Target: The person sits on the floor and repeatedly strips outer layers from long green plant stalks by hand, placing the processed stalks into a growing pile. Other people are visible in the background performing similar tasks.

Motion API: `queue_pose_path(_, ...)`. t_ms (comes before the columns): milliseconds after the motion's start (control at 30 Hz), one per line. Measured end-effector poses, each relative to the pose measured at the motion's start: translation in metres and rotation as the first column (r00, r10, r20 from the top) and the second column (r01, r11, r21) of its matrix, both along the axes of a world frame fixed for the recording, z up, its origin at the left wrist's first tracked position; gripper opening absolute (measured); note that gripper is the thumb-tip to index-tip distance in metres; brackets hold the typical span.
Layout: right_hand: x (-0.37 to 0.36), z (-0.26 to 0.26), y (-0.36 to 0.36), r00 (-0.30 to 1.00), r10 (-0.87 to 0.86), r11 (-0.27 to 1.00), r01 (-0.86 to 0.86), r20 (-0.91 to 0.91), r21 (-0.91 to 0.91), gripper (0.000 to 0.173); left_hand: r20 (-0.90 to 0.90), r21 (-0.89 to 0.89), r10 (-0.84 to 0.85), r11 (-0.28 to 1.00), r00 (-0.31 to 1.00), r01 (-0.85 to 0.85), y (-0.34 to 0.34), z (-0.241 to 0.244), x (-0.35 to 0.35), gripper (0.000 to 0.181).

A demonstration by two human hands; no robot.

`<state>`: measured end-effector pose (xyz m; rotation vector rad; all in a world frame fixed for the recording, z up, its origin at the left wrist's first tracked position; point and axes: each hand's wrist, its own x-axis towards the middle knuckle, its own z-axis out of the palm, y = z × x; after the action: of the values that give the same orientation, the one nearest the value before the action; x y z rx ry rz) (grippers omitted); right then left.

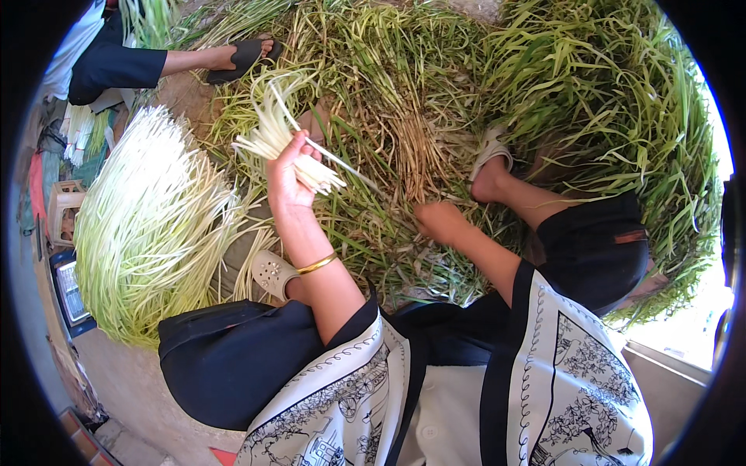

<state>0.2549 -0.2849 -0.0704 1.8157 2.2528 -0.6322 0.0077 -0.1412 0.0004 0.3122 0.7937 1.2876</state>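
My left hand (pixel 289 175) is raised, its fingers wrapped around a bunch of pale, peeled leafy stalks (pixel 317 175). One long, thin stalk (pixel 349 169) stands out from that bunch and slants down to the right. Near its lower end is my right hand (pixel 441 223), curled into a blurred fist; whether anything is pinched in its fingers is hidden. Below the right hand lie loose green leaves and dry peelings (pixel 402 256). Unpeeled stalks with brownish lower ends (pixel 417 151) lie just beyond it.
A large pile of cleaned pale stalks (pixel 151 221) rises at my left, beside my clog (pixel 273 275). Long green leaves (pixel 594 87) heap up at right. Another person's sandalled foot (pixel 242 58) is at upper left. A plastic stool (pixel 63 209) and blue-framed lamp (pixel 71 291) stand at far left.
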Motion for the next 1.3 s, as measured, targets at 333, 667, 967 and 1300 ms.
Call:
queue_pose_path(333,-0.02,0.049,0.005,0.988,-0.052,0.998,0.057,-0.149,0.033,0.022,0.032,0.069,-0.056,0.996,0.998,0.054,-0.004,-0.003,-0.006,0.027)
queue_pose_path(667,-0.087,0.104,0.112,0.226,-0.377,0.926,0.124,-0.898,-0.358,0.018,-0.164,0.067,-0.167,0.981,0.972,0.18,-0.01,0.002,-0.007,0.029)
queue_pose_path(967,-0.069,0.064,0.078,0.407,-0.398,0.912,0.083,-0.822,-0.401,0.014,-0.042,0.08,-0.135,0.987,0.99,0.138,-0.01,-0.004,-0.009,0.03)
queue_pose_path(1300,-0.007,0.021,-0.026,0.929,-0.241,0.969,0.212,-0.281,-0.129,0.018,0.01,0.107,-0.076,0.991,0.997,0.074,-0.007,-0.006,-0.014,0.027)
